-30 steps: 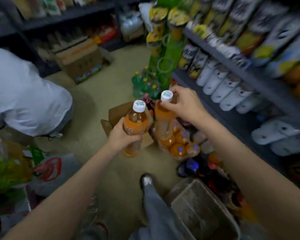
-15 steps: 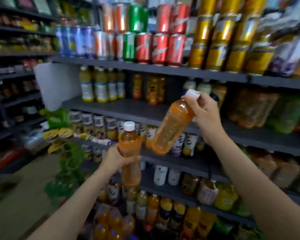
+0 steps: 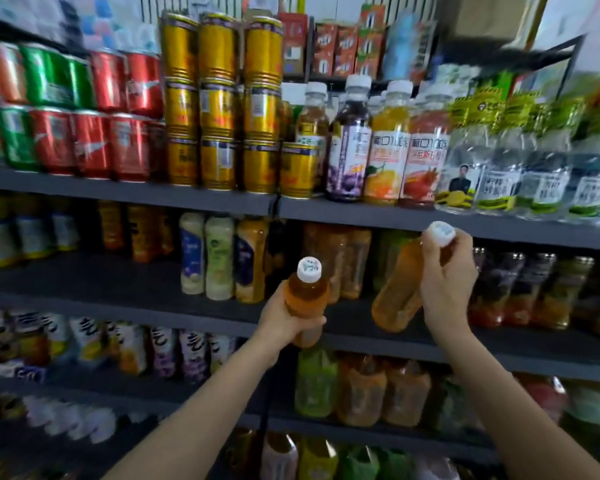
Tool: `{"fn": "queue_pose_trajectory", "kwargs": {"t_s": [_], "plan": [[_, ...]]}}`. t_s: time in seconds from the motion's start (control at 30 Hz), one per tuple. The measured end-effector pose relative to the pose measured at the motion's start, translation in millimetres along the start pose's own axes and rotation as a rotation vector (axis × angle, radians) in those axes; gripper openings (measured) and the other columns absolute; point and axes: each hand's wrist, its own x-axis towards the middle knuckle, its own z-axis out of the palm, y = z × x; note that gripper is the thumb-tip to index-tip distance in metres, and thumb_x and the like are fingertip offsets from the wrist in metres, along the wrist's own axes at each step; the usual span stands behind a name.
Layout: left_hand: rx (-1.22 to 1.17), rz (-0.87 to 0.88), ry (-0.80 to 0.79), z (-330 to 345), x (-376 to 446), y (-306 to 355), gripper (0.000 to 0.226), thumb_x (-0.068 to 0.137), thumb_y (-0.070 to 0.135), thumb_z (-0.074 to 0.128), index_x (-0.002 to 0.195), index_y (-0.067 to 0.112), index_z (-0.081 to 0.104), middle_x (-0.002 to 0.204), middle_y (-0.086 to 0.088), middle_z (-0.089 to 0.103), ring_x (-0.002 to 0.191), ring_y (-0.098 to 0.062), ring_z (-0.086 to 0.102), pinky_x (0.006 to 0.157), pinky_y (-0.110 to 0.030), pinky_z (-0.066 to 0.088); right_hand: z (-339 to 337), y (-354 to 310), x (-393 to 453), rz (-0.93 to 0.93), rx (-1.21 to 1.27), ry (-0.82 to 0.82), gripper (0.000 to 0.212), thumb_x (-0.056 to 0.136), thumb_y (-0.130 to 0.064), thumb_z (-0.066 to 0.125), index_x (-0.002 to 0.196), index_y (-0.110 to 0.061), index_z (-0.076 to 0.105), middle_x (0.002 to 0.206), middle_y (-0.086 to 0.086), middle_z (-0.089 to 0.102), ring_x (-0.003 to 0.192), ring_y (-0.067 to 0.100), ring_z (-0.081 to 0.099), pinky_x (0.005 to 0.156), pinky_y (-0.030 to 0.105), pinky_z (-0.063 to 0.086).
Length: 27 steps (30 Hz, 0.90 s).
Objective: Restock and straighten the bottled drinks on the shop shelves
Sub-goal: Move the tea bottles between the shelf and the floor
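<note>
left hand (image 3: 284,318): fingers curled round upright white-capped orange plastic drink bottle (image 3: 305,296)
right hand (image 3: 445,284): fingers gripping neck of second, tilted white-capped orange bottle (image 3: 397,292); before dark shelf (image 3: 499,348)

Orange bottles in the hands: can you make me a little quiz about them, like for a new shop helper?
1. True or false: the left hand holds its orange bottle roughly upright.
2. The right hand holds its tilted bottle by: A the neck, B the base, C the label?
3. What colour are both bottle caps?

Key: 1 true; 2 A; 3 white.
</note>
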Motion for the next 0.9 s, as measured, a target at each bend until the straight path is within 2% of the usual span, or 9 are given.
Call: {"fn": "queue_pose_trajectory", "kwargs": {"t_s": [0.1, 0.2, 0.3, 0.37, 0.43, 0.53, 0.6, 0.7, 0.9], "plan": [[0.018, -0.037, 0.047, 17.8, 24.2, 4.7, 0.067, 0.068, 0.013, 0.081, 0.122, 0.026, 0.043, 0.123, 0.001, 0.055, 0.118, -0.02, 0.05, 0.099, -0.037, 0.042, 4.4, 34.3, 14.0, 0.046, 0.022, 0.024, 0.025, 0.096, -0.026, 0.049, 0.114, -0.008, 0.05, 0.089, -0.006, 0.053, 0.074, -0.003, 0.05, 0.063, 0.003, 0.037], [-0.028, -0.068, 0.069, 25.3, 43.3, 6.3, 0.071, 0.069, 0.015, 0.081, 0.127, 0.026, 0.042, 0.126, 0.0, 0.055, 0.119, -0.02, 0.05, 0.102, -0.045, 0.041, 14.3, 60.5, 18.6, 0.092, 0.048, 0.041, 0.018, 0.096, -0.025, 0.048, 0.109, -0.013, 0.05, 0.087, -0.008, 0.052, 0.075, -0.006, 0.05, 0.062, 0.007, 0.037], [-0.003, -0.091, 0.087, 31.5, 57.5, 9.6, 0.073, 0.07, 0.017, 0.08, 0.131, 0.026, 0.04, 0.125, 0.002, 0.054, 0.118, -0.019, 0.049, 0.102, -0.044, 0.042, 30.1, 72.5, 28.4, 0.113, 0.067, -0.039, 0.017, 0.096, -0.026, 0.048, 0.108, -0.015, 0.048, 0.091, -0.003, 0.056, 0.08, 0.008, 0.055, 0.07, 0.017, 0.044], [0.002, -0.122, 0.08, 35.0, 65.4, 11.9, 0.071, 0.071, 0.019, 0.079, 0.131, 0.027, 0.04, 0.121, 0.004, 0.053, 0.116, -0.017, 0.048, 0.101, -0.042, 0.042, 44.8, 79.8, 41.8, 0.136, 0.022, -0.127, 0.027, 0.095, -0.024, 0.05, 0.117, -0.01, 0.046, 0.1, 0.005, 0.058, 0.093, 0.019, 0.056, 0.083, 0.033, 0.047], [0.02, -0.141, 0.071, 36.4, 71.0, 12.4, 0.066, 0.073, 0.019, 0.077, 0.126, 0.031, 0.039, 0.116, 0.007, 0.051, 0.112, -0.015, 0.047, 0.101, -0.042, 0.042, 60.6, 89.6, 53.9, 0.171, -0.031, -0.268, 0.043, 0.09, -0.017, 0.059, 0.128, -0.008, 0.041, 0.117, 0.011, 0.057, 0.11, 0.025, 0.054, 0.097, 0.042, 0.044], [0.031, -0.184, 0.071, 34.1, 78.0, 12.2, 0.064, 0.076, 0.019, 0.075, 0.125, 0.034, 0.038, 0.116, 0.008, 0.051, 0.116, -0.018, 0.047, 0.099, -0.045, 0.044, 72.1, 105.6, 53.9, 0.226, -0.109, -0.556, 0.08, 0.077, -0.006, 0.071, 0.142, -0.019, 0.025, 0.139, 0.008, 0.041, 0.128, 0.025, 0.041, 0.109, 0.043, 0.034], [0.031, -0.231, 0.073, 29.6, 82.6, 12.5, 0.066, 0.076, 0.021, 0.075, 0.129, 0.033, 0.037, 0.122, 0.005, 0.051, 0.119, -0.022, 0.047, 0.095, -0.046, 0.046, 72.8, 113.0, 48.5, 0.233, -0.084, -0.633, 0.089, 0.076, -0.001, 0.071, 0.143, -0.027, 0.02, 0.141, 0.004, 0.035, 0.129, 0.021, 0.038, 0.108, 0.034, 0.032], [0.038, -0.273, 0.074, 25.7, 90.7, 12.4, 0.068, 0.077, 0.022, 0.074, 0.131, 0.032, 0.035, 0.129, 0.001, 0.05, 0.121, -0.024, 0.047, 0.094, -0.047, 0.048, 78.8, 119.3, 48.2, 0.202, -0.079, -0.584, 0.089, 0.079, 0.001, 0.068, 0.146, -0.026, 0.016, 0.14, 0.006, 0.033, 0.13, 0.022, 0.037, 0.102, 0.028, 0.03], [0.244, -0.195, 0.082, 37.5, 100.5, 6.8, 0.07, 0.078, 0.025, 0.073, 0.134, 0.03, 0.032, 0.133, 0.001, 0.048, 0.123, -0.023, 0.045, 0.098, -0.047, 0.045, 88.7, 132.6, 38.4, 0.078, -0.139, -0.519, 0.09, 0.084, 0.001, 0.062, 0.149, -0.023, 0.003, 0.149, 0.009, 0.02, 0.135, 0.027, 0.032, 0.108, 0.037, 0.03]]}}
